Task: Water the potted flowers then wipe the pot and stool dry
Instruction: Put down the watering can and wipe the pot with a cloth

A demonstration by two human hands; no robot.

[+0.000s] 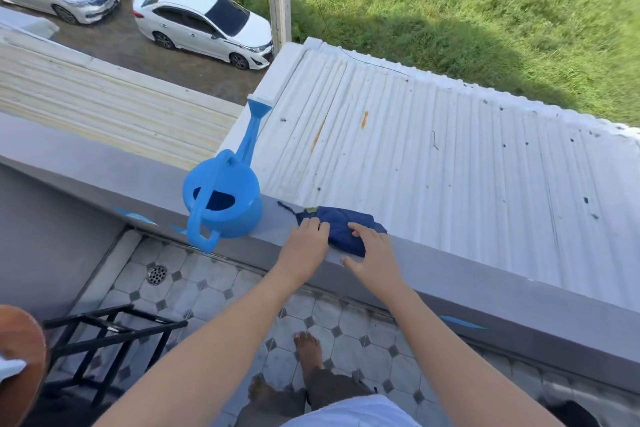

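Observation:
A dark blue cloth (pixel 341 225) lies folded on top of the grey balcony wall (pixel 467 284). My left hand (pixel 306 244) rests at the cloth's left edge with the fingertips touching it. My right hand (pixel 370 253) lies flat on the cloth's right part, fingers spread. Neither hand has the cloth lifted. A light blue plastic watering can (pixel 225 201) stands upright on the wall to the left of the cloth, its spout pointing away over the roof. The rim of a terracotta pot (pixel 20 357) shows at the bottom left, above a black metal stool frame (pixel 110 333).
Beyond the wall a white corrugated roof (pixel 433 166) slopes away, with grass and two parked white cars far below. The balcony floor (pixel 214 291) is tiled and has a round drain (pixel 156 274) near the corner. My bare foot (pixel 308 348) stands on the tiles.

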